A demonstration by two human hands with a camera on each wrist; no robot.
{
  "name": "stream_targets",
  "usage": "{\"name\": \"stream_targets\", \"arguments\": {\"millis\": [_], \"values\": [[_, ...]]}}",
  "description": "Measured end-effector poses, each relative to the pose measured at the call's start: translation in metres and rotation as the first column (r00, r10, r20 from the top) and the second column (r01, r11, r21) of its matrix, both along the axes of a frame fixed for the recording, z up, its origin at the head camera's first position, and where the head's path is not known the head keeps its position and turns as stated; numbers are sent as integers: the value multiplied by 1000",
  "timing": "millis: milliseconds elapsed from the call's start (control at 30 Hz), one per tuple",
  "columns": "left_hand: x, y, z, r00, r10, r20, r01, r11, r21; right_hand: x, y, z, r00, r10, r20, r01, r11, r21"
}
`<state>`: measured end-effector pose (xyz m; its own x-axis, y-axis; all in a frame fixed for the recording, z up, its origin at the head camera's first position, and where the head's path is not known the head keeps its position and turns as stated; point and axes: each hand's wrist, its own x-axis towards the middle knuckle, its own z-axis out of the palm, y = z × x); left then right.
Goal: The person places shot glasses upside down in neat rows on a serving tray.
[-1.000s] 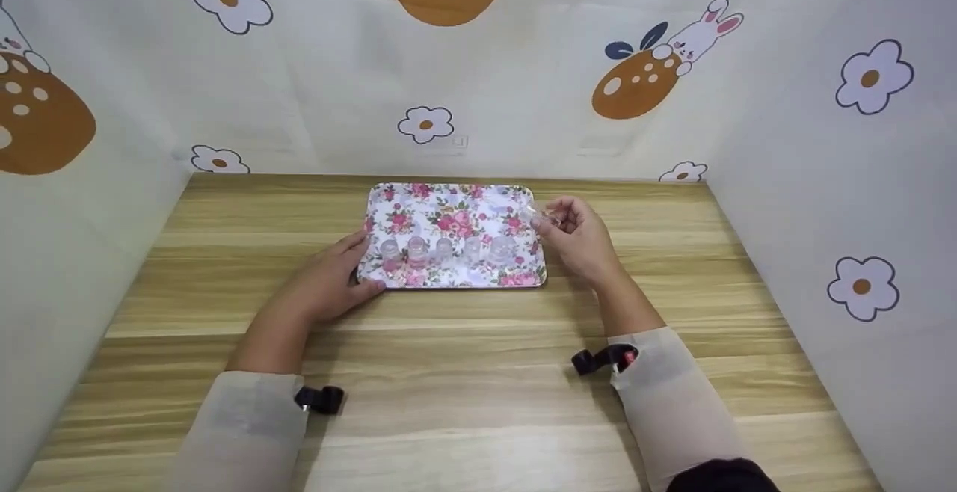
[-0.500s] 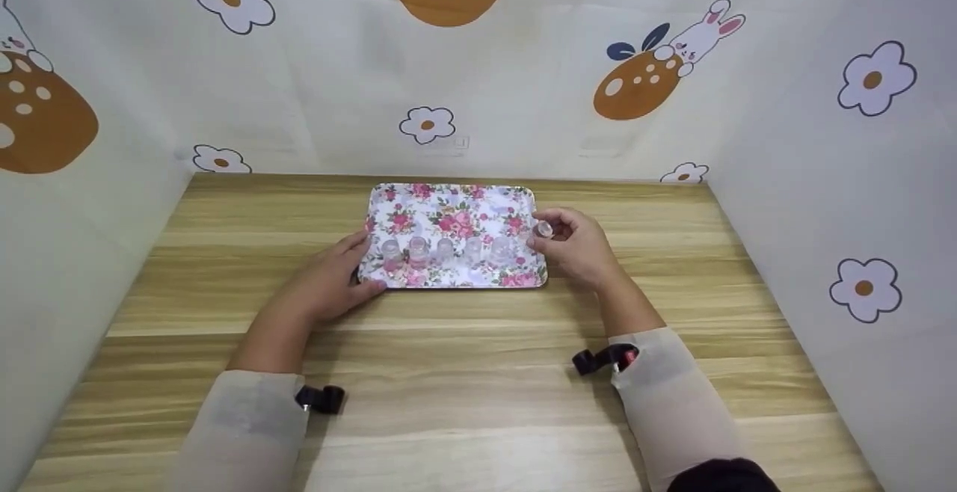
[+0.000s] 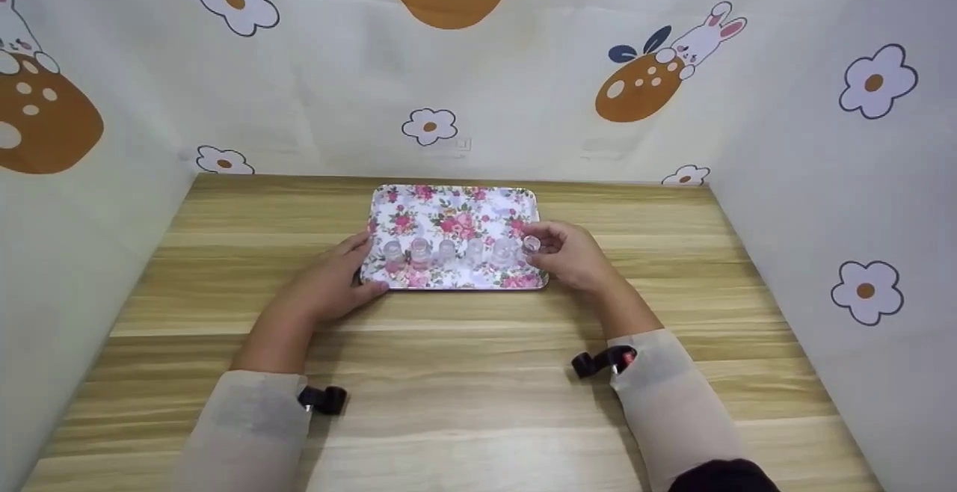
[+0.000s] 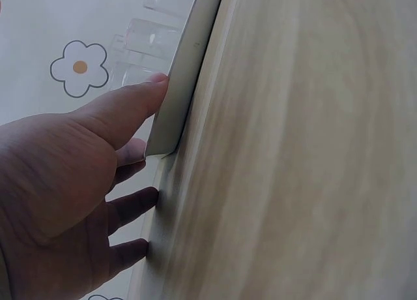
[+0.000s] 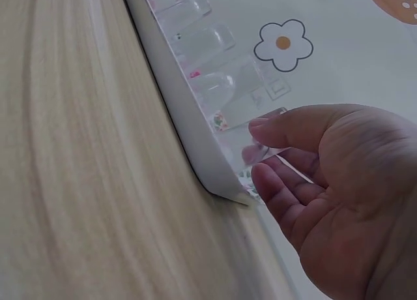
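Observation:
A white tray [image 3: 456, 204] with a pink rose print lies toward the back of the table. My left hand [image 3: 333, 279] grips its front left corner, the thumb against the front rim and the fingers along the left side. Along the front half of the tray stand several small clear glass jars [image 3: 420, 253] in a row. Over the tray's right end, my right hand [image 3: 572, 253] pinches another small clear jar [image 3: 531, 244] between thumb and fingers. In the right wrist view that jar [image 5: 244, 140] is at the right end of the row, low over the tray.
A wood-grain table [image 3: 463, 387] extends in front of and around the tray. Pale cloth walls [image 3: 336, 66] printed with flowers and rabbits enclose it at the back and both sides. A black camera mount [image 3: 325, 400] sits at the left wrist.
My right hand has brought its jar from beyond the tray's back right edge forward to the row's right end, turning it on the way. My left hand has stayed at the corner.

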<state>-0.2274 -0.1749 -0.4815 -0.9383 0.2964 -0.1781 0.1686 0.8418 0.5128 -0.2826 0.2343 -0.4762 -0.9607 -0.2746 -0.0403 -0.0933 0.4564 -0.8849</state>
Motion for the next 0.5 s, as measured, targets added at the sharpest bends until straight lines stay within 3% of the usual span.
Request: {"name": "stream_targets", "arguments": {"millis": [367,500], "values": [[-2,1,-2,999,41,2,-41,999,-2,-1,4,0,1000,22,-16,-22,999,-23],[-3,2,1,995,95,-24,-94,995,28,-1,10,8,999,-29,-38,26,996,-81]]}}
